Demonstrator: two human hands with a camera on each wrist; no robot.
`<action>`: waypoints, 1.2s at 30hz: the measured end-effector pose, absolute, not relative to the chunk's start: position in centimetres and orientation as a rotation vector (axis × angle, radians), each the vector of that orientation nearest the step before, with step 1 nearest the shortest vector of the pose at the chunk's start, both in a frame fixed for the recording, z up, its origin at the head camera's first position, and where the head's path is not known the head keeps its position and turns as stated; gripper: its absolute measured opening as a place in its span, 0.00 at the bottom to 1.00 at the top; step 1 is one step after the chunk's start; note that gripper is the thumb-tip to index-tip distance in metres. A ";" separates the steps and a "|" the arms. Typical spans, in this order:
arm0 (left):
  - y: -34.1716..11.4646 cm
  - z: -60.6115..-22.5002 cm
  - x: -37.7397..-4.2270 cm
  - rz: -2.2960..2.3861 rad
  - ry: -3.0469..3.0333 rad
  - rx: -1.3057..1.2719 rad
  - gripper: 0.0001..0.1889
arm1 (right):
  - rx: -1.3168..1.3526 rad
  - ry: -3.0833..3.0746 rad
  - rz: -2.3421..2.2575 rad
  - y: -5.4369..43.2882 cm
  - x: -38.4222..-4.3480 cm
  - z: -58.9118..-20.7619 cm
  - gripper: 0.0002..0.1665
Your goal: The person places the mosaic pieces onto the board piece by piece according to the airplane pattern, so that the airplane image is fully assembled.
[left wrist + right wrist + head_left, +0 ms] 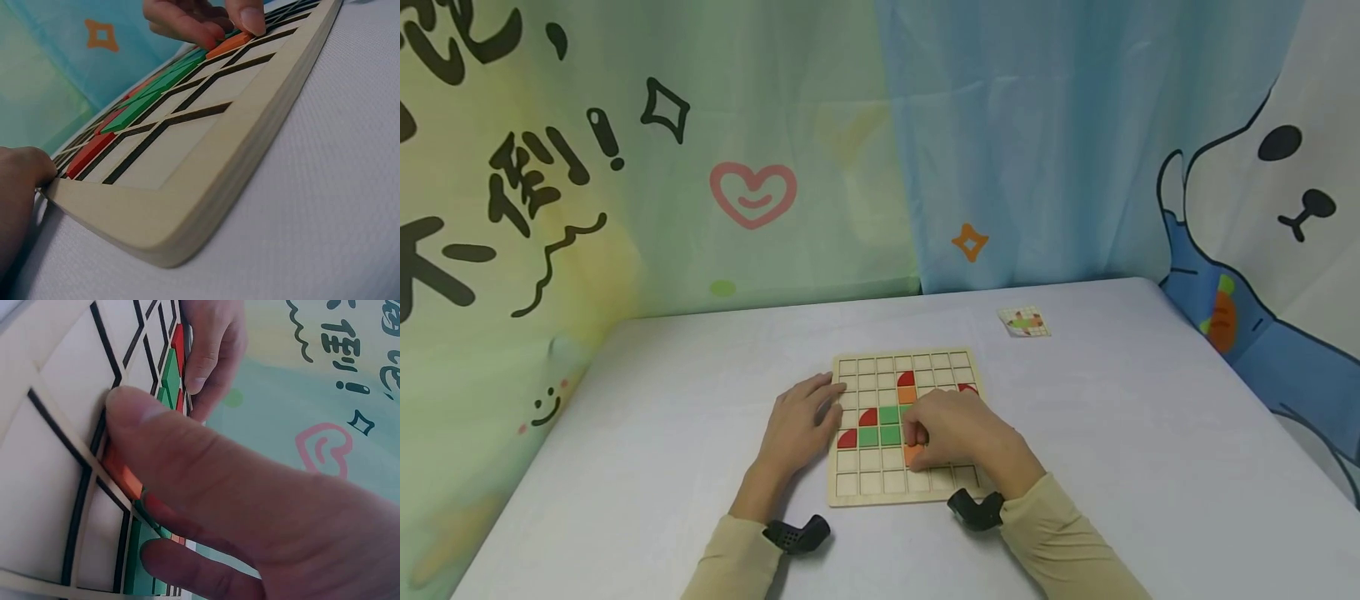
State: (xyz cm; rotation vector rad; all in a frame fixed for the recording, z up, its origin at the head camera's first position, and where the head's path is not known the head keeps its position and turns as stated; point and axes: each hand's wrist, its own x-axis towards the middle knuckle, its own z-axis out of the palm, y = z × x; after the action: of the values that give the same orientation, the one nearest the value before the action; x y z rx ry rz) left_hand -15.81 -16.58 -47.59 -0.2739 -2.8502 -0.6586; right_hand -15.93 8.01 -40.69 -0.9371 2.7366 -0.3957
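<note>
A wooden grid board (pixel 868 483) lies on the table, with red, green and orange tiles in its cells. My left hand (pixel 805 421) rests at the board's left edge, fingers loosely spread. My right hand (pixel 958 429) is over the board, thumb and curled fingers at opposite sides of an orange tile (pixel 229 45) in a lower cell. In the right wrist view the thumb (pixel 134 415) partly covers that orange tile (pixel 122 472). Beside it are green tiles (pixel 889 435), with red quarter-round tiles (pixel 847 438) to their left. Some cells are hidden behind my right hand.
A small picture card (pixel 1025 322) with a coloured grid pattern lies on the white-covered table (pixel 1112 400), behind the board to the right. A printed curtain (pixel 820 150) hangs along the table's far side. Both wrists wear a black camera mount (pixel 797 535).
</note>
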 end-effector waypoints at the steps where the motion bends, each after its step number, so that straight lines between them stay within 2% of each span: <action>1: -16.6 -47.6 -15.8 -0.660 -2.850 -0.272 0.18 | -0.935 2.734 -0.401 8.0 -15.9 -40.6 0.15; 7: -16.5 -47.6 -15.8 -0.669 -2.852 -0.259 0.18 | -0.870 2.663 -0.503 9.1 -16.6 -40.4 0.15; 13: -16.4 -47.7 -15.9 -0.658 -2.851 -0.279 0.18 | -0.665 2.564 -0.744 14.2 -18.7 -40.0 0.12; 20: -16.5 -47.6 -16.0 -0.640 -2.860 -0.286 0.18 | -0.440 2.539 -0.700 18.8 -19.7 -40.5 0.14; 26: -16.7 -47.7 -15.9 -0.654 -2.854 -0.288 0.19 | -0.352 2.483 -0.664 19.3 -19.5 -41.0 0.18; 36: -16.7 -47.7 -15.9 -0.649 -2.848 -0.287 0.19 | -0.384 2.478 -0.668 18.8 -19.8 -41.6 0.13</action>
State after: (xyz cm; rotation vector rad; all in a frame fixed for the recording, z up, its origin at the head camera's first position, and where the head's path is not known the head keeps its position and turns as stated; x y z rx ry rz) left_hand -15.88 -16.69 -47.71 -0.2866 -2.8476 -0.6490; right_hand -19.81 18.84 -41.57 -0.3835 2.4775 -0.6678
